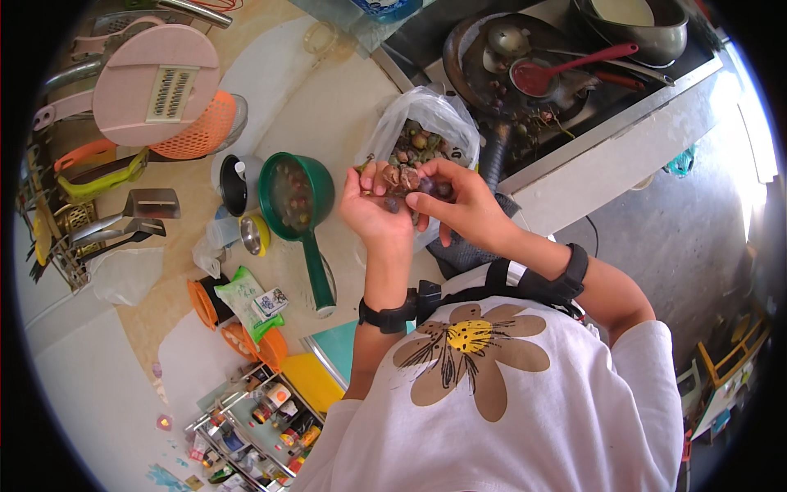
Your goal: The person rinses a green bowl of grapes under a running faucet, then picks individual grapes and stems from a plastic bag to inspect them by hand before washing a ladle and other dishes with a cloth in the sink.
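Note:
My left hand (375, 220) is cupped palm up under a small cluster of reddish-brown and purple grapes (401, 177). From the right, the fingers of my right hand (469, 207) close round the same cluster, thumb toward the palm. Just beyond my hands stands an opened clear plastic bag (456, 121), with more grapes (420, 139) and stems inside. To the left, a green long-handled dipper (318, 266) holds cloudy water and several grapes. My fingers partly hide the grapes they hold.
A dark wok (461, 51) with a red ladle (534, 78) and grape scraps lies at upper right, beside a metal pot (670, 43). A black pot (234, 190), yellow bowl (254, 234) and green packet (246, 299) stand left. A pink grater board (123, 90) is upper left.

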Available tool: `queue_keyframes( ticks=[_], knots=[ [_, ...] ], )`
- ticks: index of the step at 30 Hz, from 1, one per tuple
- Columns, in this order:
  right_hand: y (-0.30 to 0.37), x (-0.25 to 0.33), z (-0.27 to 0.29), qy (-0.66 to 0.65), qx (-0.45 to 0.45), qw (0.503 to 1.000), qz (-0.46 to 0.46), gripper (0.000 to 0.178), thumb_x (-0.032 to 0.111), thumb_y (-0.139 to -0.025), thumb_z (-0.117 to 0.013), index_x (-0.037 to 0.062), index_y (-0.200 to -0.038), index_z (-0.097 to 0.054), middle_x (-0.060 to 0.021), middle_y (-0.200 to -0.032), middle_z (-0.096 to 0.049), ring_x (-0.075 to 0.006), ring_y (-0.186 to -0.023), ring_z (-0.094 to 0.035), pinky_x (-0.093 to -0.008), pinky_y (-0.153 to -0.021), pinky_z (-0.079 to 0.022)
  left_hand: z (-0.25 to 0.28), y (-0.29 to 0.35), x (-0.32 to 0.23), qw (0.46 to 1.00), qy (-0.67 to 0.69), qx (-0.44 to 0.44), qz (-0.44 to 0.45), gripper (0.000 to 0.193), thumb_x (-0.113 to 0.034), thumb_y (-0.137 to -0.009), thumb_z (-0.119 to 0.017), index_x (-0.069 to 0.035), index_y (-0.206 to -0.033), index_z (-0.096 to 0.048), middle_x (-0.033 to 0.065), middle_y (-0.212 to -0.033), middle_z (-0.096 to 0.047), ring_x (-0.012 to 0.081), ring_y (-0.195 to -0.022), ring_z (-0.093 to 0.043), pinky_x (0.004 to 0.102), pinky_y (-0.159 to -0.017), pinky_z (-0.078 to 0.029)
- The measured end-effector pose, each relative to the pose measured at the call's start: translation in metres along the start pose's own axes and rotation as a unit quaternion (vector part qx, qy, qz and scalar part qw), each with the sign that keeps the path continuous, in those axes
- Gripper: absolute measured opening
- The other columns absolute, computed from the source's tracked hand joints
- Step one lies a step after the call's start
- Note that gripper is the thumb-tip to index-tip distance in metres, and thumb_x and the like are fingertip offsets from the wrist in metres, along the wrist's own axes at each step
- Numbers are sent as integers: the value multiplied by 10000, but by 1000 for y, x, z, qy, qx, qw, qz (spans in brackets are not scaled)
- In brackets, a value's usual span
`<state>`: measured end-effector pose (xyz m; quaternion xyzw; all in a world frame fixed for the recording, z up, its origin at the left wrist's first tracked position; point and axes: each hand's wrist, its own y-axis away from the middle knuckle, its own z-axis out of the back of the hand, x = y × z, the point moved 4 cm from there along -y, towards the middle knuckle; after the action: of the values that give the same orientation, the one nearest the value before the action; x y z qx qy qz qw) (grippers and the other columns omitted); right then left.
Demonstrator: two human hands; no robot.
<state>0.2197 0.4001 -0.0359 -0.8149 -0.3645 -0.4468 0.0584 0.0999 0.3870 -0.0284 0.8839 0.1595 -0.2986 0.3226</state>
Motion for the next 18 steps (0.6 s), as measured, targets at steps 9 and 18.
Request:
queue_keyframes(
  ticks=[9, 18],
  knots=[
    [10, 0, 29, -42, -7, 999, -27, 234, 99, -832, -547, -28, -1025, -506, -72, -766, -586, -114, -615, -581, -214, -393, -441, -21, -16, 5, 998, -12, -29, -53, 246, -185, -913, -356, -112, -682, -310, -9, -595, -318, 113, -546, -290, 255, -547, -304],
    [10, 2, 42, -125, 5, 991, -49, 370, 119, -809, -575, -1, -1130, -436, -83, -830, -576, -103, -623, -550, -191, -383, -373, -43, -12, 27, 1000, 1, 10, 6, 267, -208, -915, -343, -115, -667, -315, -8, -593, -327, 122, -543, -303, 266, -537, -298]
  ],
)
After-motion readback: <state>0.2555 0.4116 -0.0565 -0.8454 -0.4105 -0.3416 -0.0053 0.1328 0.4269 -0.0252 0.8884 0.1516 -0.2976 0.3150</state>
